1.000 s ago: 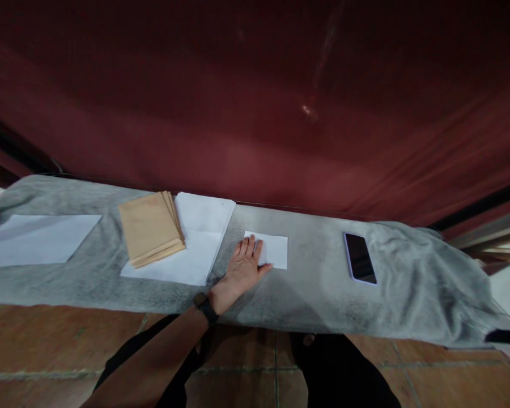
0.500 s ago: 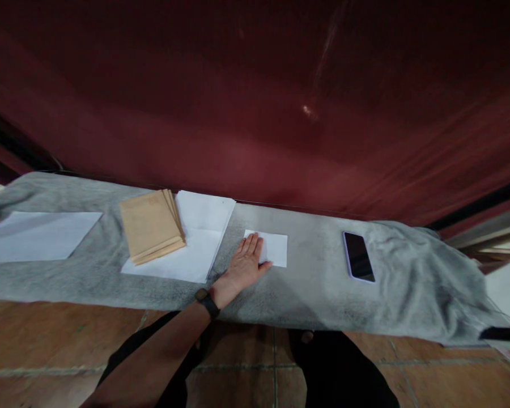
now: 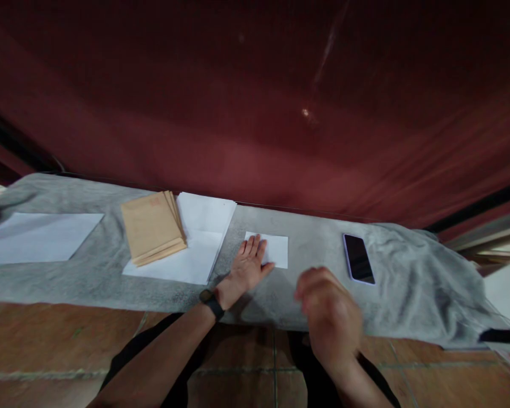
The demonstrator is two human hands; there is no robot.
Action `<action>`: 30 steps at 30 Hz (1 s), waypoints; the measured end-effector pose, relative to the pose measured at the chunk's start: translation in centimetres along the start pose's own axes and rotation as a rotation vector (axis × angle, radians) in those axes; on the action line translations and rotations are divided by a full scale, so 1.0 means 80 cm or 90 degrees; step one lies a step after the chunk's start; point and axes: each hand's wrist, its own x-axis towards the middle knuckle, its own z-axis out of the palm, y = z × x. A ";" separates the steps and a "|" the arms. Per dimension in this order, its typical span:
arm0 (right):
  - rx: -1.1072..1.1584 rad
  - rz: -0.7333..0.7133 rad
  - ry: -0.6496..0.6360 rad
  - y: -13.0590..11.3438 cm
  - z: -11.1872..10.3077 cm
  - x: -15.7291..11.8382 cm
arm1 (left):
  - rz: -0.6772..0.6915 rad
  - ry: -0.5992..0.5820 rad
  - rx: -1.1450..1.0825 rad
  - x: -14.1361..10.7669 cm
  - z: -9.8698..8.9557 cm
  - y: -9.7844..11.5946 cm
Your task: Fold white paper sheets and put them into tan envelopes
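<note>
My left hand (image 3: 247, 265), with a dark watch on its wrist, lies flat with fingers stretched over the left part of a small white piece of paper (image 3: 277, 250). The paper rests on a grey cloth (image 3: 310, 241); the hand hides part of it. My right hand (image 3: 329, 311) hangs in the air nearer to me, right of the paper and apart from it. Its fingers look curled, but motion smears them, and whether they hold anything does not show.
Left of my left hand, several brown envelopes (image 3: 153, 226) are stacked on white sheets (image 3: 204, 255). Another white sheet (image 3: 38, 235) lies at the far left. A phone (image 3: 359, 258) in a purple case lies to the right. Behind the cloth rises a dark red panel (image 3: 238, 113).
My right hand has come into view from below, at the right of the paper. My left hand stays flat on the paper.
</note>
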 end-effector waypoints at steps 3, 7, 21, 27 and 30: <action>0.037 0.101 -0.009 0.043 0.062 0.037 | 0.003 -0.001 0.006 0.003 0.005 0.009; -0.094 0.139 -0.107 0.101 0.136 0.053 | 0.030 -0.022 0.021 0.010 0.016 0.018; -0.430 0.053 -0.108 0.161 0.154 0.036 | -0.087 -0.032 0.012 0.019 0.009 -0.012; -0.456 0.064 -0.060 0.181 0.139 0.025 | -0.138 -0.029 0.014 0.009 0.005 -0.030; -0.442 0.086 -0.030 0.177 0.134 0.024 | -0.178 -0.003 0.008 0.005 0.005 -0.031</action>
